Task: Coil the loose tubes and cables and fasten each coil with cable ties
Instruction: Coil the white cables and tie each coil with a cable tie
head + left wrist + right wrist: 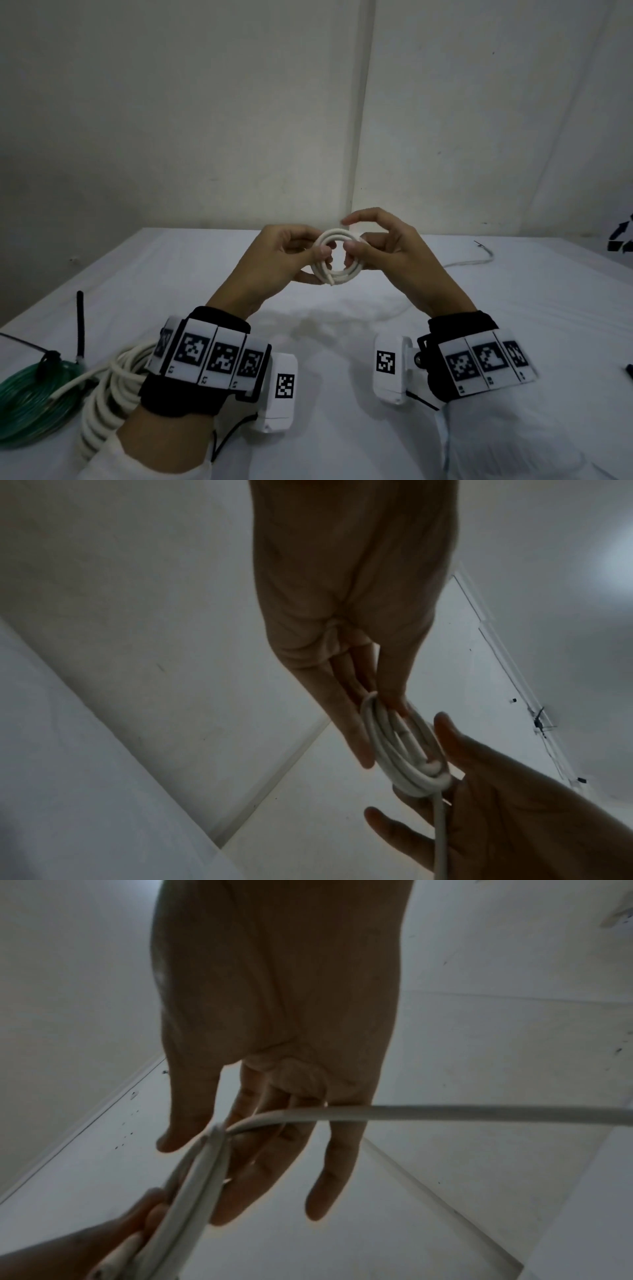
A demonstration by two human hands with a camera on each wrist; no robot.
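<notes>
From the head cam, both hands are up over the white table working a small white cable coil: the left hand pinches its left side with thumb on top and fingers curled behind, and the right hand has its thumb on the right side with the index finger arched loose above. The rest of that cable, the loose tail, trails off across the table to the right, so this coil isn't done winding, and I can't see a tie on it. At the near left there's a green tube coil with something dark cinched on it that looks like a tie, next to a thick white hose coil half hidden by the arm, so can't tell if that one's fastened. Left wrist cam: the fingers clamp the coil edge-on, a few loops stacked, with the other hand cupping it from below. Right wrist cam: the fingers are mostly straight and relaxed, the cable running across them and out to the right, feeding the next loop I'd guess.
</notes>
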